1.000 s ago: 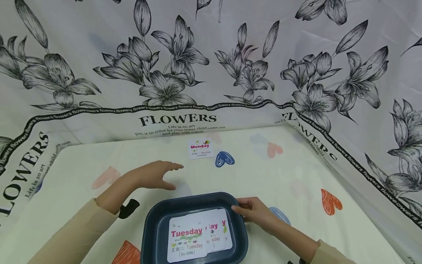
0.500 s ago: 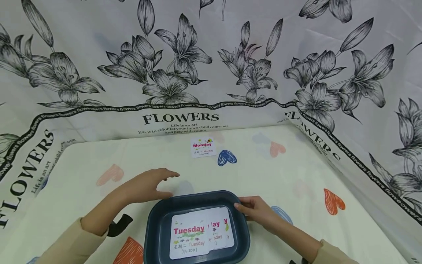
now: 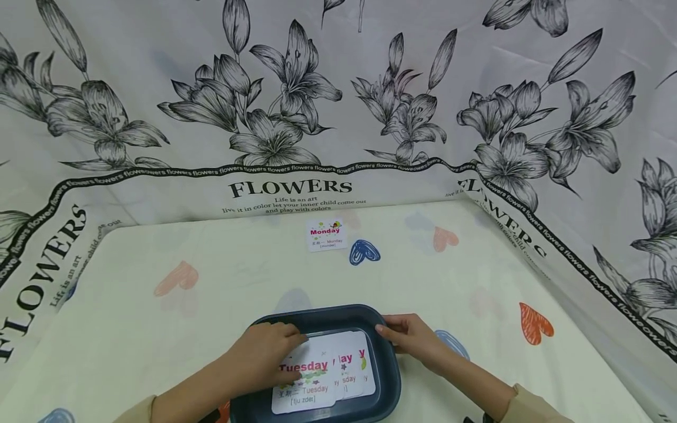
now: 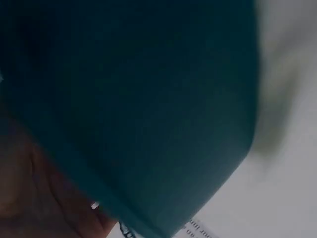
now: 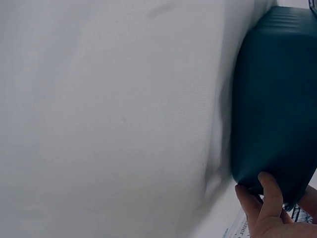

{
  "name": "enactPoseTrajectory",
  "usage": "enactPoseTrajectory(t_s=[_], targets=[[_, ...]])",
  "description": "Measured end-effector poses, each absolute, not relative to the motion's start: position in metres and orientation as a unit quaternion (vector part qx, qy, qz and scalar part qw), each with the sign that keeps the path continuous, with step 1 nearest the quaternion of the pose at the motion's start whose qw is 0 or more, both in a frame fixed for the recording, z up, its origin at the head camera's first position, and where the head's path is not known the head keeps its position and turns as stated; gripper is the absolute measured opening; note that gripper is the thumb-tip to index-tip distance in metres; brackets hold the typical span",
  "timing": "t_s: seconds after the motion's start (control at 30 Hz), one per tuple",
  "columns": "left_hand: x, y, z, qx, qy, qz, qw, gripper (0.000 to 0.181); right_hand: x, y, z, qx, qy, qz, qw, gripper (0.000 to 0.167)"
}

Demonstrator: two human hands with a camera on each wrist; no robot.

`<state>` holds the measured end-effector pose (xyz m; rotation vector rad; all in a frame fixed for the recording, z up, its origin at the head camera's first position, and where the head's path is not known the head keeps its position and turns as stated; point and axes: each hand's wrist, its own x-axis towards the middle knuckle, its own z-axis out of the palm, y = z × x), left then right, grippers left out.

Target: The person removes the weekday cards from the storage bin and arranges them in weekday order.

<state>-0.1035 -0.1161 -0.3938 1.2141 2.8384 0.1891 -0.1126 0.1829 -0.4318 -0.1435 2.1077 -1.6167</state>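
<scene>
Extending beyond the tray (image 3: 338,314), the desk (image 3: 449,282) carries it, its long axis apparently sideways. The right hand (image 3: 412,338) grips the tray's right rim between its fingers. The left hand (image 3: 261,358), nearer the Tuesday card (image 3: 317,385), reaches over the tray's left rim, fingers parted. That card lies flat inside the tray, beneath and just right of them, overlapping other cards (image 3: 357,370); contact is unclear.

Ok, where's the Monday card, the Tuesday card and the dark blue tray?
Monday card (image 3: 326,235), head view: middle of its printed face.
Tuesday card (image 3: 315,379), head view: middle of its uncovered face.
Dark blue tray (image 3: 392,382), head view: right side of its rim.
</scene>
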Motion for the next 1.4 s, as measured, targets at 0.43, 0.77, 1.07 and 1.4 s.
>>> enactPoseTrajectory(t_s=[0.43, 0.77, 1.07, 1.4], targets=[[-0.096, -0.116, -0.415, 0.375, 0.923, 0.052, 0.068, 0.066, -0.113, 0.182, -0.431, -0.051, 0.766, -0.595, 0.241, 0.048], [-0.092, -0.114, -0.421, 0.367, 0.926, 0.038, 0.082, 0.087, -0.113, 0.183, -0.430, -0.042, 0.766, -0.596, 0.238, 0.050], [-0.089, -0.114, -0.422, 0.365, 0.927, 0.023, 0.082, 0.096, -0.114, 0.183, -0.432, -0.046, 0.763, -0.598, 0.242, 0.048], [-0.090, -0.117, -0.424, 0.369, 0.923, 0.042, 0.098, 0.097, -0.114, 0.183, -0.431, -0.044, 0.765, -0.596, 0.240, 0.048]])
